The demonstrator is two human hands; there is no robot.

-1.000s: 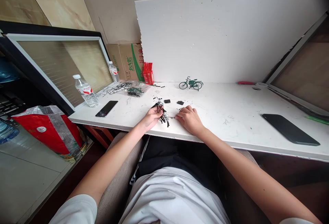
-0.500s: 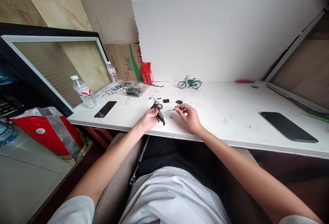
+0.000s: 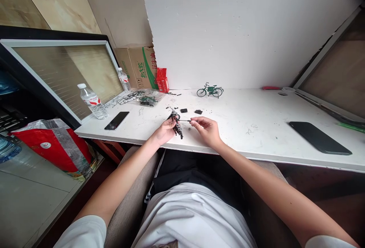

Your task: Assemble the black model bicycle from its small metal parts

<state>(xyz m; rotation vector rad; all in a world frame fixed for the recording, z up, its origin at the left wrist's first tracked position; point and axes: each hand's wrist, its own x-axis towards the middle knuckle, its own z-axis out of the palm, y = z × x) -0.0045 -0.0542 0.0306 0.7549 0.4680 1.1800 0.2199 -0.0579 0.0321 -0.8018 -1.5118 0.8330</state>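
Observation:
My left hand (image 3: 165,131) is closed around a small black model bicycle (image 3: 178,128), tilted, with its handlebar toward the back of the table. Pinched in the fingers of my right hand (image 3: 205,126) is a slim screwdriver (image 3: 186,120), its thin shaft pointing left. The screwdriver's tip reaches the bicycle near its wheel; whether it touches a screw is too small to tell. Just beyond my hands lie two small black parts, a flat block (image 3: 184,110) and a second piece (image 3: 199,111). Farther back stands a green model bicycle (image 3: 210,90).
Black part frames (image 3: 129,98) and a clear bag of parts (image 3: 148,100) lie at the back left. Two water bottles (image 3: 92,101) stand at the left. A phone (image 3: 116,120) lies left of my hands; a larger dark phone-like slab (image 3: 319,138) lies right. A red box (image 3: 162,80) stands behind.
My right hand has moved slightly left, bringing the screwdriver's tip up to the black model bicycle. My left hand holds the bicycle in nearly the same place.

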